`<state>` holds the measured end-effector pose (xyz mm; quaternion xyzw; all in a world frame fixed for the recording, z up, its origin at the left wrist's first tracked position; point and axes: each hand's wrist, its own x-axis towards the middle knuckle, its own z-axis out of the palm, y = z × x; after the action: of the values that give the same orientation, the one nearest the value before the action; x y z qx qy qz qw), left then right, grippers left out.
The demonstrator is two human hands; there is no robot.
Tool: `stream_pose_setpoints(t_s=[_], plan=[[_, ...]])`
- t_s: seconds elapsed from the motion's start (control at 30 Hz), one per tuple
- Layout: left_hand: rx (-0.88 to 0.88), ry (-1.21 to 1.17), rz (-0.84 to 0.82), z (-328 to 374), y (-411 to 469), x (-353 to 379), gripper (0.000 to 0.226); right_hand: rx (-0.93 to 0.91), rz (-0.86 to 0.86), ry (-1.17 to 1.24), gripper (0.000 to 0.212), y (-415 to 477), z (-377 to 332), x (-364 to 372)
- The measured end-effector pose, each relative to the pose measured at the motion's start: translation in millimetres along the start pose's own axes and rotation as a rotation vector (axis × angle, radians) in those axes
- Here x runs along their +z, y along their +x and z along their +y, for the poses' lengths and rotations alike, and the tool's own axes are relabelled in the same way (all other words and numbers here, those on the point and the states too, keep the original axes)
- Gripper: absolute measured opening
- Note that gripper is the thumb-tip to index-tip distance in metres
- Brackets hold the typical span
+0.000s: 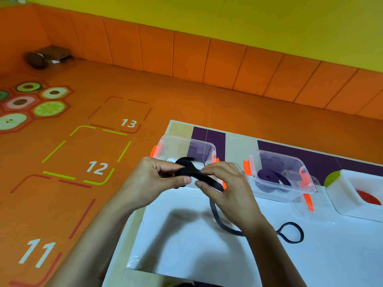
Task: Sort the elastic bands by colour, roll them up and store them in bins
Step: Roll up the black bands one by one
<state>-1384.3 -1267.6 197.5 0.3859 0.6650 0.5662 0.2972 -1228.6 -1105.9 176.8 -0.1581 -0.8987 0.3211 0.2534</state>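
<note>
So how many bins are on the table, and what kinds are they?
Clear bins with orange clips: 2
White bin: 1
Total: 3

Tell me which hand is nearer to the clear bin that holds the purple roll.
Right. The right hand pinches the black band just left of that clear bin; the left hand grips the band's rolled end farther left, beyond the right hand.
</note>
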Motion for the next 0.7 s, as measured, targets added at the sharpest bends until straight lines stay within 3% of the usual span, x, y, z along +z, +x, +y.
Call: stream_pose_setpoints(t_s=[0.13, 0.23, 0.33, 0.53, 0.6, 0.7], plan=[[0.004, -0.013, 0.016, 1.7, 0.1, -0.9, 0.016, 0.159, -0.144, 0.225, 0.026, 1.8, -3.8, -1.5], [-0.018, -0.006, 0.067, -0.2, 1.1, -4.8, 0.017, 0.204, -0.114, 0.343, 0.017, -0.4, 1.9, 1.7], [-0.038, -0.019, 0.067, -3.9, 1.4, -6.6, 0.018, 0.164, -0.019, 0.259, 0.014, 0.2, 7.0, -0.9], [-0.048, -0.022, 0.057, -5.7, 6.3, -3.1, 0.015, -0.06, 0.141, -0.319, 0.029, 9.0, 4.8, 7.7], [-0.035, -0.054, 0.05, -3.3, 7.9, -1.9, 0.015, -0.054, 0.111, -0.327, 0.04, 9.8, 3.2, 15.0], [-0.028, -0.118, 0.067, -1.6, 9.8, -2.7, 0.016, 0.045, -0.084, -0.034, 0.048, 9.9, -3.0, 21.4]])
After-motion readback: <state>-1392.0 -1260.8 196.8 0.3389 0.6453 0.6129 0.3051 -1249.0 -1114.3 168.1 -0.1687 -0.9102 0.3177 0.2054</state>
